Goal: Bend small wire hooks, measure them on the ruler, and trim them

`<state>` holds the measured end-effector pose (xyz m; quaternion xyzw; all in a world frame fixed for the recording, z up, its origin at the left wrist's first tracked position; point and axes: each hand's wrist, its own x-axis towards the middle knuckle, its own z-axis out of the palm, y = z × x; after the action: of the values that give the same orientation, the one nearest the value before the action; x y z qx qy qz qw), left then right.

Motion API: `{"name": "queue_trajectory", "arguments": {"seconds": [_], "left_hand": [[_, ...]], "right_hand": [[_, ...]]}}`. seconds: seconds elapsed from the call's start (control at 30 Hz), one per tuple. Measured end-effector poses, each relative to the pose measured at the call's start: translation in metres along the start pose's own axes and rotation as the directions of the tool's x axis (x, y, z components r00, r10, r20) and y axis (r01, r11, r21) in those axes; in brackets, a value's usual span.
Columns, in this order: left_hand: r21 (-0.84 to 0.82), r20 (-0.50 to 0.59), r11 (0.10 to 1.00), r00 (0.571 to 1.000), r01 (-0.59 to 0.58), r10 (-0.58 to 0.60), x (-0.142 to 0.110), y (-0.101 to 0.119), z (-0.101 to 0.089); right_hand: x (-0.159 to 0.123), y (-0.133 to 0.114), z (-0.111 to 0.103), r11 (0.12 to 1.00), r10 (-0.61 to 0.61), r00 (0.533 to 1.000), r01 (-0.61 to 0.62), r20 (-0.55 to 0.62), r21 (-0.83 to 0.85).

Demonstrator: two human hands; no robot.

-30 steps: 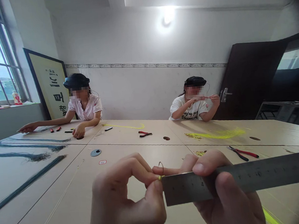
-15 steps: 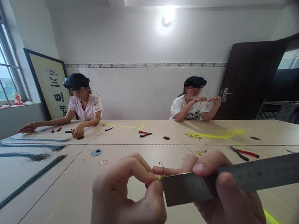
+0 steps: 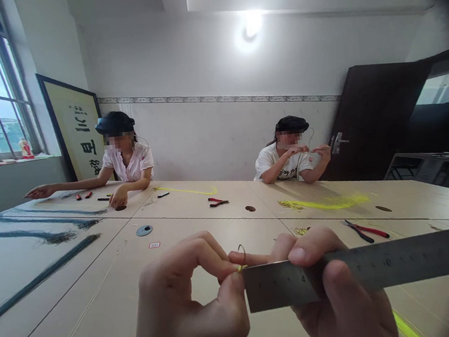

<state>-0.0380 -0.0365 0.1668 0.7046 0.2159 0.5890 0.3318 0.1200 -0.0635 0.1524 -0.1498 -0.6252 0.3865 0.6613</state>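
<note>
My left hand (image 3: 189, 294) is closed in a pinch at the left end of a steel ruler (image 3: 271, 286). A small fish hook (image 3: 244, 252) shows just above those fingertips, its bend pointing up. Yellow line is wound in a knot (image 3: 240, 268) at the hook's shank, beside the ruler's end corner. The ruler lies nearly level, gripped between the thumb and fingers of my right hand (image 3: 344, 305). One finger of that hand reaches behind the hook toward my left fingertips. Which part of the hook or line my left fingers press is partly hidden.
Red-handled pliers (image 3: 367, 230) lie beyond my right hand, another pair (image 3: 217, 202) farther off. Bundles of blue-green line (image 3: 44, 278) cover the left side; yellow line (image 3: 331, 202) lies at right. Two people (image 3: 126, 157) (image 3: 290, 154) sit across the table (image 3: 174, 221).
Almost nothing differs. The ruler and my hands have shifted very slightly, and the hook stays at the ruler's end.
</note>
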Motion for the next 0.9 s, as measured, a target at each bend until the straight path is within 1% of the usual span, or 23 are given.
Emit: {"name": "queue_trajectory", "arguments": {"seconds": [0.17, 0.33, 0.47, 0.63, 0.8, 0.9], "left_hand": [[0.01, 0.013, 1.0, 1.0, 0.017, -0.017, -0.0012, -0.0012, 0.0008], [0.003, 0.008, 0.999, 0.999, 0.045, -0.045, -0.0007, -0.0028, 0.0003], [-0.02, 0.002, 1.0, 1.0, 0.019, -0.019, -0.0015, -0.0019, 0.0001], [-0.016, 0.009, 1.0, 1.0, 0.005, -0.005, -0.0011, -0.0012, 0.0016], [-0.011, 0.015, 1.0, 1.0, -0.004, 0.004, -0.0002, -0.0018, 0.0001], [-0.004, 0.024, 1.0, 1.0, -0.01, 0.01, -0.0013, -0.0025, -0.0013]], "right_hand": [[-0.0024, -0.0013, 0.0001, 1.0, 0.002, 1.0, -0.002, 0.012, 0.013], [-0.0021, -0.0023, 0.0001, 0.999, -0.029, 1.0, 0.029, -0.008, -0.032], [-0.0008, -0.0005, -0.0004, 0.997, -0.052, 0.998, 0.05, -0.029, -0.06], [-0.0011, 0.0003, -0.0001, 0.999, -0.036, 0.999, 0.036, -0.02, -0.014], [-0.0023, -0.0014, 0.0007, 0.999, -0.013, 0.999, 0.011, 0.038, 0.036], [-0.0032, -0.0014, -0.0003, 0.999, -0.006, 0.999, 0.004, 0.033, 0.033]]}}
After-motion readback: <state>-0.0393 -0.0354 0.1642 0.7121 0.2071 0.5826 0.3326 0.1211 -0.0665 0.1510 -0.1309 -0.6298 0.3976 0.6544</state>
